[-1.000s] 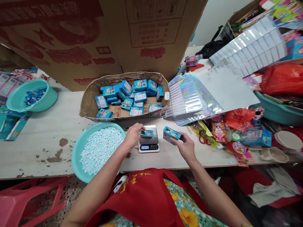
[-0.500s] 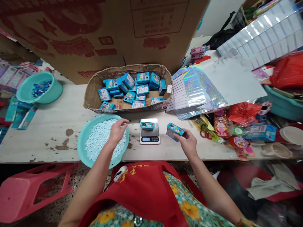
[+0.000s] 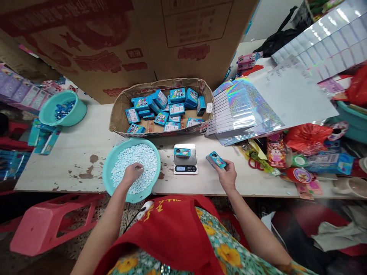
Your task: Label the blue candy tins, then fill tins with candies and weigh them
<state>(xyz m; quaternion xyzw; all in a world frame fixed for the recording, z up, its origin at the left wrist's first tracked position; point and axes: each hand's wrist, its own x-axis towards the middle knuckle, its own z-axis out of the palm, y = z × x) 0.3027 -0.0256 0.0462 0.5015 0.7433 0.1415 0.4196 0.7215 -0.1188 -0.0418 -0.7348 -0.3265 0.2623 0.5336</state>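
Observation:
My left hand [image 3: 132, 173] reaches into a teal basin [image 3: 109, 168] full of small pale-blue tablets [image 3: 142, 158], fingers curled down among them. My right hand [image 3: 227, 175] grips a small blue box [image 3: 217, 159] just right of a little digital scale [image 3: 185, 160]. A second small blue box [image 3: 182, 152] sits on the scale's plate. Behind the scale, a shallow cardboard tray [image 3: 117, 120] holds several similar blue boxes [image 3: 172, 109].
A big cardboard carton [image 3: 120, 42] stands behind the tray. Holographic sheets [image 3: 243, 109] and bright packets lie at right. Another teal basin [image 3: 76, 112] with blue pieces sits far left. A pink stool [image 3: 46, 223] stands below the table edge.
My left hand left the box on the scale and moved left and down into the tablets. My right hand lowered its box a little. The view shifted right.

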